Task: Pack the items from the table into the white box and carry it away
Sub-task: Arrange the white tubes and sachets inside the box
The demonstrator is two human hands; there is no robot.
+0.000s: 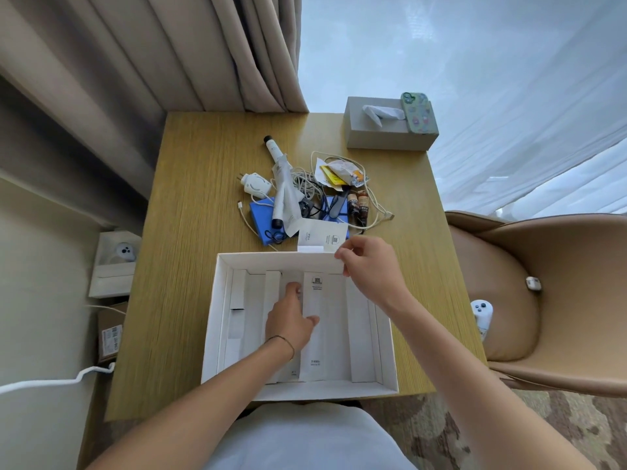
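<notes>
The white box (217, 320) lies open at the near edge of the wooden table (190, 205). Inside it lie several long white packets side by side. My left hand (290, 318) rests inside the box, fingers pressing on a white packet (314, 334). My right hand (368, 262) pinches the far wall of the box at its right part. Beyond the box sits a pile: a white tube with a black cap (280, 179), a white charger plug (254, 184), tangled white cables (369, 212), a blue pouch (263, 220), two small brown bottles (358, 201), snack wrappers (339, 173) and a white sachet (322, 237).
A grey tissue box (383, 130) with a green-cased phone (419, 113) on it stands at the table's far right corner. A tan chair (549, 293) on the right holds a white controller (481, 315). Curtains hang behind. Cartons and a cable lie on the floor at left.
</notes>
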